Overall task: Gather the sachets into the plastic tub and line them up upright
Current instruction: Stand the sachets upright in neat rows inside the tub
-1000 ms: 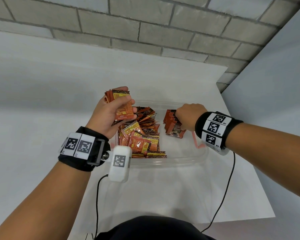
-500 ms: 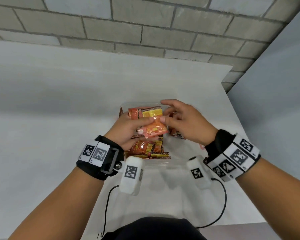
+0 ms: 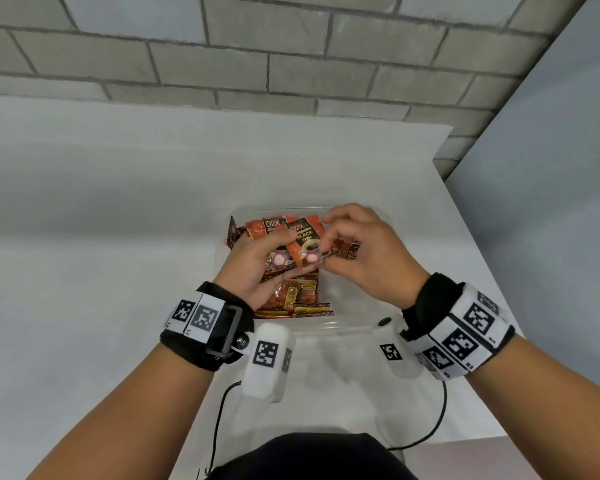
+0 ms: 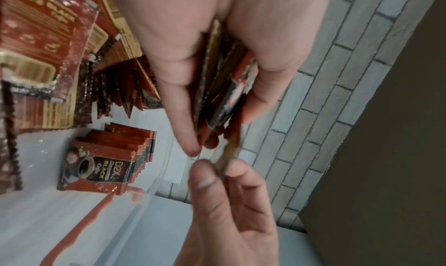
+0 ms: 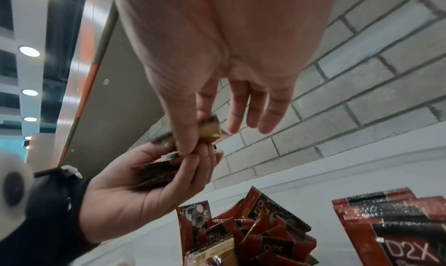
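Left hand (image 3: 253,265) gripped fanned bundle of sachets (image 3: 274,233) above clear plastic tub (image 3: 347,329), fingers curled round bundle. Right hand (image 3: 364,258) at 3 o'clock of left, thumb and forefinger pinching front sachet (image 3: 305,245) of bundle, other fingers loosely spread. Loose sachet pile (image 3: 298,299) lay in tub at 6 o'clock of bundle; small upright row (image 4: 113,159) stood in tub at 3 o'clock of pile. Tub sat on white table (image 3: 118,237)
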`<action>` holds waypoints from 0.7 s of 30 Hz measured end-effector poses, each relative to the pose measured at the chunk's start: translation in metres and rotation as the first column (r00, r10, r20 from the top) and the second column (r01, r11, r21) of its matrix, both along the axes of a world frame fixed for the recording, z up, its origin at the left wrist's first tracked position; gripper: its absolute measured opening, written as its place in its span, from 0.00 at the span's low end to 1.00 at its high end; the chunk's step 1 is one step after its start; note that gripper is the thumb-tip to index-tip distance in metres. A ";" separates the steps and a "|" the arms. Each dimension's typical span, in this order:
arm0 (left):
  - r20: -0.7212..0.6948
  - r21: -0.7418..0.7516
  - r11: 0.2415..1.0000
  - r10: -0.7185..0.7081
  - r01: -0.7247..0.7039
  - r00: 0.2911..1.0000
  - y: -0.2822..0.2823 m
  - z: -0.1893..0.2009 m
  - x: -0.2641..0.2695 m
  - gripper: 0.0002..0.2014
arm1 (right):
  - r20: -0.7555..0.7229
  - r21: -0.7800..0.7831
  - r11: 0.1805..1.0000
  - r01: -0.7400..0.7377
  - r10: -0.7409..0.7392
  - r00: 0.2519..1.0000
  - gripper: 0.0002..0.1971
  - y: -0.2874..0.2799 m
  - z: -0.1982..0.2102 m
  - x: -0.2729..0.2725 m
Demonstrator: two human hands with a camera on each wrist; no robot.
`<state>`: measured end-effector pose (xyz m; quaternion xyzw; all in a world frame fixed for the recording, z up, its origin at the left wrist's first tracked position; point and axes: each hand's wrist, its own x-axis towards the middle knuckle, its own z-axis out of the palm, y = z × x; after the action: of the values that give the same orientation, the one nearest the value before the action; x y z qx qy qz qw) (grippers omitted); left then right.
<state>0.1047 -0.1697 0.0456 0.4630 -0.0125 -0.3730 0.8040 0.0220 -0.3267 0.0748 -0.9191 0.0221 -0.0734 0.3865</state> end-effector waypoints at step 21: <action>0.065 0.111 0.989 0.090 -0.097 0.994 -0.003 -0.012 0.016 0.11 | -0.473 -0.391 0.910 -0.138 -0.070 0.878 0.03 -0.041 0.025 0.025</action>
<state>0.1207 -0.1725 0.0339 0.5190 0.0064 -0.3211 0.7921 0.0470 -0.3679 0.0995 -0.9694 0.0839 0.1590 0.1670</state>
